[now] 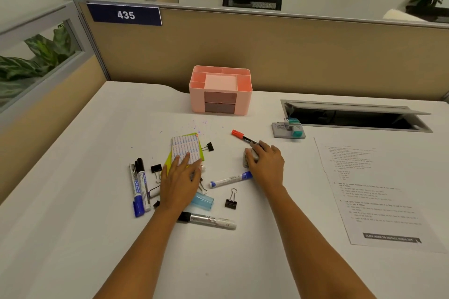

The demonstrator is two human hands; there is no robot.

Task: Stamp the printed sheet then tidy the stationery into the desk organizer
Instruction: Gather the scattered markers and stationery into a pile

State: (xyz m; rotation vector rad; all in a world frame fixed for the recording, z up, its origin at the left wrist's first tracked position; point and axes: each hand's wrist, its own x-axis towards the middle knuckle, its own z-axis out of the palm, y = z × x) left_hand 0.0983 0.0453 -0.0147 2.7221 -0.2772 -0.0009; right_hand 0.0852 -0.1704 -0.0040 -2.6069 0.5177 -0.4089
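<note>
Many pens [228, 179] and clips [230, 202] lay loose, none in the far pink organizer [220, 102]. I saw no stamp mark on the printed sheet [379, 192], near right. My left hand [179, 177] lay flat on the notes [187, 148]; my right hand [266, 162] gripped a small grey thing [246, 162].

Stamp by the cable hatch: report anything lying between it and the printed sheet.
Nothing visible does. The stamp sits on its grey ink pad, and only bare desk separates that pad from the printed sheet. The right hand, gripping a grey object, is left of both.
</note>
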